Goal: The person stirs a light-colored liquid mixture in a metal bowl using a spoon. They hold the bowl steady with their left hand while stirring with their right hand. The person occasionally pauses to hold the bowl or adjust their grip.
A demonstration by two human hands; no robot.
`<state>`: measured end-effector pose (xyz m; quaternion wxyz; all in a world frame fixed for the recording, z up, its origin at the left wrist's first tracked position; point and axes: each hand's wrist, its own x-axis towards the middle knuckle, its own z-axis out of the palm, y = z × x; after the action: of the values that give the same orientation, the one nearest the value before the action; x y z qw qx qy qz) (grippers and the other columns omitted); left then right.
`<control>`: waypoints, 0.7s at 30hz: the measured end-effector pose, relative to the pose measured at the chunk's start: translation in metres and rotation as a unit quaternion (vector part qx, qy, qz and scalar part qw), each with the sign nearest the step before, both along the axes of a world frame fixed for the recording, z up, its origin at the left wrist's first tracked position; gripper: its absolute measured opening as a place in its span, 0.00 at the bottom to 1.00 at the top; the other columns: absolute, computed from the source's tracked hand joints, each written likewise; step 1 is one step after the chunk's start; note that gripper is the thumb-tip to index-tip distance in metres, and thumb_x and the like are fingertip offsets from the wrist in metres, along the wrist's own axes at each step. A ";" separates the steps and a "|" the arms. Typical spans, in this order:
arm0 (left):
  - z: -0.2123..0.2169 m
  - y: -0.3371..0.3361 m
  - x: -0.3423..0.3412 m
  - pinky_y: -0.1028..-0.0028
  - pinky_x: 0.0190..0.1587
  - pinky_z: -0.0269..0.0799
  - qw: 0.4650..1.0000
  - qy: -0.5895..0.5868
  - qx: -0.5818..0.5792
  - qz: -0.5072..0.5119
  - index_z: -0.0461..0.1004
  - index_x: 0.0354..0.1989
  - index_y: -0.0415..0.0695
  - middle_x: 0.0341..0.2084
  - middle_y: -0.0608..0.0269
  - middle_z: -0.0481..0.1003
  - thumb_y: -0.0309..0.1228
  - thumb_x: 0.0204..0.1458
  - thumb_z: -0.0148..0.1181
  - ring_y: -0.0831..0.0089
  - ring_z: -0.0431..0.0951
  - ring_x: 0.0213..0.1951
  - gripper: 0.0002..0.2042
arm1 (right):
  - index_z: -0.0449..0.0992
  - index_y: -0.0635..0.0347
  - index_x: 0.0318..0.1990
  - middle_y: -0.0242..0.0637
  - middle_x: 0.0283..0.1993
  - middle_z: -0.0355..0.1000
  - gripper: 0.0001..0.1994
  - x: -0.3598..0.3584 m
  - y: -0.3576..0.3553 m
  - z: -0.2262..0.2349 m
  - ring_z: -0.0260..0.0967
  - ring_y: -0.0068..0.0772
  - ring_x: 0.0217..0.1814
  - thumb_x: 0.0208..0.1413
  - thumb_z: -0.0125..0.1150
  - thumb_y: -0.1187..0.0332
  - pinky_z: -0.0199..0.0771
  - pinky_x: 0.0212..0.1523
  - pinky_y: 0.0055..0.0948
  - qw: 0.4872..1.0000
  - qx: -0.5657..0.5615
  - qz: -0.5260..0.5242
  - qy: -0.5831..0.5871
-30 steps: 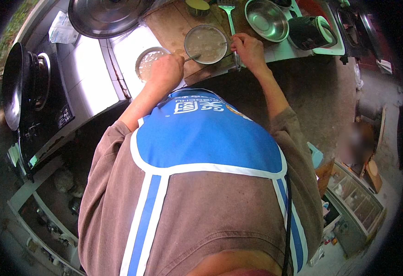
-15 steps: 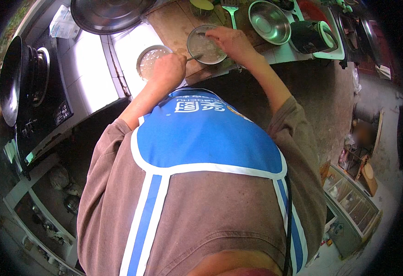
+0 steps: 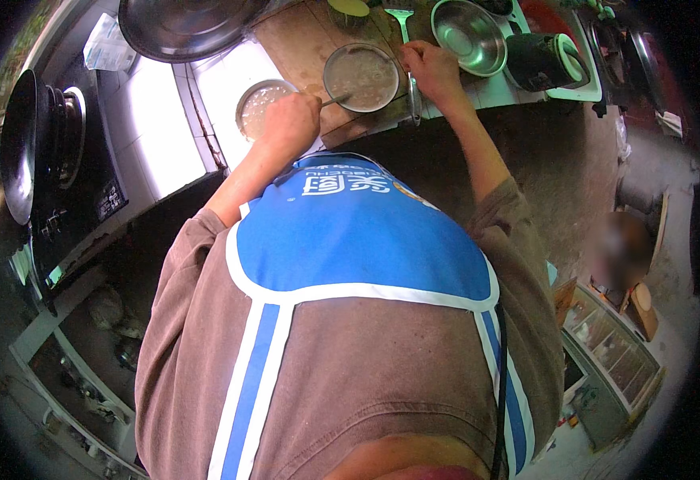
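My left hand point(image 3: 292, 120) is closed around a thin metal utensil point(image 3: 335, 101), beside a round bowl point(image 3: 266, 90) of pale cloudy liquid with whitish bits, partly hidden by the hand. The utensil's far end reaches over the rim of a second round bowl point(image 3: 332, 62), which holds similar liquid. To the right of that bowl, the fingertips of my right hand point(image 3: 434, 68) pinch the upper end of a silver, spoon-like utensil point(image 3: 414, 102) at the counter's near edge. Its exact kind is unclear.
A slotted turner point(image 3: 402, 22) and a steel basin point(image 3: 468, 38) stand behind my right hand, with a dark pot point(image 3: 538, 62) farther right. A large dark round pan or lid point(image 3: 190, 36) lies at the back left. A wok point(image 3: 20, 148) stands at far left.
My right hand has moved from the second bowl's far rim rightward to the silver utensil, whose lower part now shows more. My left hand has barely moved.
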<state>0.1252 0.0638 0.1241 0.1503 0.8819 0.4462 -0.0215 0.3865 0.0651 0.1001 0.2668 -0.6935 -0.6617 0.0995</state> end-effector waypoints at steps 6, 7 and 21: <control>0.001 0.000 0.001 0.59 0.28 0.73 1.000 0.011 -0.001 0.000 0.75 0.23 0.41 0.20 0.46 0.74 0.27 0.44 0.47 0.52 0.77 0.26 0.08 | 0.77 0.60 0.32 0.45 0.27 0.74 0.16 0.006 -0.016 -0.016 0.72 0.48 0.31 0.52 0.47 0.59 0.71 0.35 0.43 0.993 -0.034 -0.068 0.088; 0.001 0.001 0.001 0.59 0.28 0.73 1.000 0.013 0.000 -0.002 0.75 0.23 0.41 0.20 0.46 0.74 0.27 0.44 0.47 0.52 0.77 0.26 0.08 | 0.77 0.61 0.31 0.45 0.27 0.74 0.16 0.004 -0.017 -0.012 0.72 0.48 0.31 0.52 0.47 0.60 0.71 0.35 0.44 0.994 -0.032 -0.067 0.077; -0.005 0.003 -0.002 0.57 0.27 0.73 1.000 0.014 -0.010 -0.019 0.76 0.29 0.42 0.23 0.43 0.74 0.30 0.49 0.47 0.49 0.77 0.27 0.10 | 0.72 0.57 0.37 0.43 0.32 0.71 0.09 -0.052 0.020 0.014 0.72 0.46 0.32 0.51 0.48 0.68 0.72 0.31 0.38 0.961 0.018 0.077 -0.265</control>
<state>0.1227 0.0671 0.1196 0.1526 0.8883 0.4312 -0.0412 0.3347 0.0849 0.1139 0.0859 -0.6375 -0.7615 -0.0794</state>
